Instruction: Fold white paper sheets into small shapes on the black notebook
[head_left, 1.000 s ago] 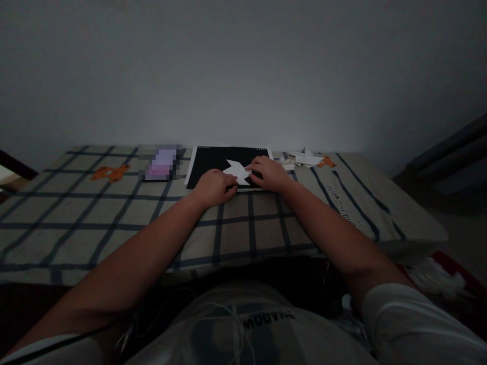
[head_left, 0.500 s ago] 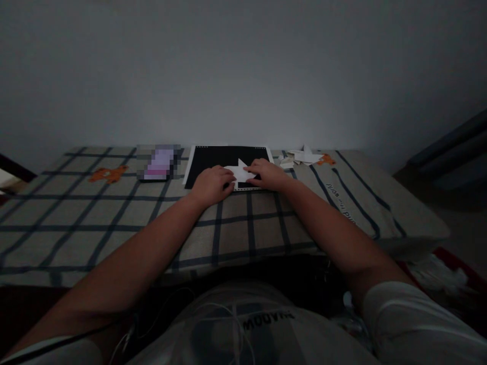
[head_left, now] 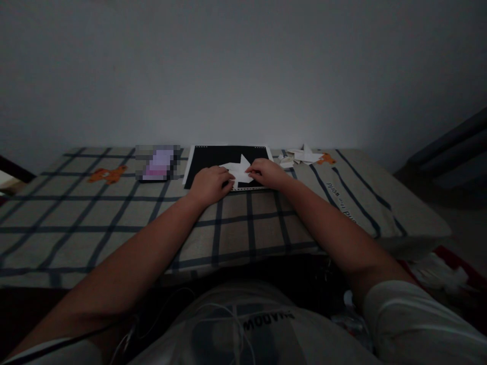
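A folded white sheet of paper (head_left: 240, 171) with a raised pointed flap lies over a black sheet with a white border (head_left: 205, 156). On the paper's left side rests my left hand (head_left: 212, 185), its fingers curled and closed on the edge. From the right, my right hand (head_left: 265, 172) pinches the paper's right part between thumb and fingers. Parts of the paper are hidden under both hands. Just beyond my right hand sits a small pile of folded white paper pieces (head_left: 305, 154).
A phone (head_left: 159, 165) with a lit, pixelated screen lies left of the black sheet. The checked tablecloth (head_left: 114, 213) has orange figures on it. A wall (head_left: 243, 76) rises behind the table. At lower right is a red container (head_left: 470, 268) with crumpled, pale material.
The paper's pointed flap stands slightly higher and farther right. My right fingers have drawn together on the paper's right part, while my left hand stays nearly in place.
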`<state>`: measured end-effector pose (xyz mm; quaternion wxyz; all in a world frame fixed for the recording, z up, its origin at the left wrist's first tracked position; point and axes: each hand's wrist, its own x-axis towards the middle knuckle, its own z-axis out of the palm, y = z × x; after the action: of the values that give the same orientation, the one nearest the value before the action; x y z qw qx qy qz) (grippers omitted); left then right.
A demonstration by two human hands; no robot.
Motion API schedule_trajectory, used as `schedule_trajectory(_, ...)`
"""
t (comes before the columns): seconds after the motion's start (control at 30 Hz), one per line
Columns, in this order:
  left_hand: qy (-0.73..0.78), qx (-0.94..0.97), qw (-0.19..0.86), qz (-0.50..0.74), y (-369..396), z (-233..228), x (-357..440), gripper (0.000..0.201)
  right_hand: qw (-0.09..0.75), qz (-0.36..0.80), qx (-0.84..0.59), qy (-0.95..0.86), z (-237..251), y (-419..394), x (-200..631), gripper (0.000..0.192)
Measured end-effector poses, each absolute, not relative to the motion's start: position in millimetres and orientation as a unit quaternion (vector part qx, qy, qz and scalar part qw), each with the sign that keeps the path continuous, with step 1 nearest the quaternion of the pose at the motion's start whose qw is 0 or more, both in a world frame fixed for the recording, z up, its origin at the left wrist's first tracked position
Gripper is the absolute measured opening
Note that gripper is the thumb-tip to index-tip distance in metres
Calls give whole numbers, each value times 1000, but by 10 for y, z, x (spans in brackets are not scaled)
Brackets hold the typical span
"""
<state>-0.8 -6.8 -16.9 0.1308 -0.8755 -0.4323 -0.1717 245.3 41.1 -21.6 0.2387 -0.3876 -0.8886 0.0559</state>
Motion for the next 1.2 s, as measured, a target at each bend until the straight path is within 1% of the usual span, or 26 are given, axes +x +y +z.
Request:
schedule_trajectory(0.2,-457,-842,143,-250,-95,-127,-20,31,319,-5,-394,-862,-190,340,2403,22)
schedule_trajectory(0.37,-430,-830,167,-315,-154,-64,2,29,322,-31,-346,-881,-206,293,2352,22)
schedule_trajectory(0.4,-436,-822,166,-328,-157,-57,3,33,320,-37,-325,-889,-197,282,2347,21)
schedule_trajectory(0.43,-448,-813,160,-336,-153,-54,1,42,318,-41,-304,-897,-184,270,2345,20)
schedule_trajectory(0.53,-506,-795,93,-322,-113,-69,-23,76,319,-49,-261,-910,-131,236,2345,17)
schedule_trajectory(0.6,-528,-798,29,-290,-84,-88,-39,84,324,-54,-258,-909,-108,220,2345,16)
schedule_trajectory(0.67,-528,-805,-14,-270,-73,-103,-43,84,324,-57,-260,-908,-106,214,2342,15)
schedule_trajectory(0.73,-526,-807,-29,-266,-80,-111,-32,81,317,-58,-263,-909,-118,217,2337,15)
schedule_trajectory(0.97,-495,-817,-13,-297,-79,-147,-17,69,304,-38,-284,-909,-113,200,2329,18)
schedule_trajectory(1.2,-448,-830,-48,-329,-66,-189,-28,59,304,18,-336,-891,-106,209,2325,19)
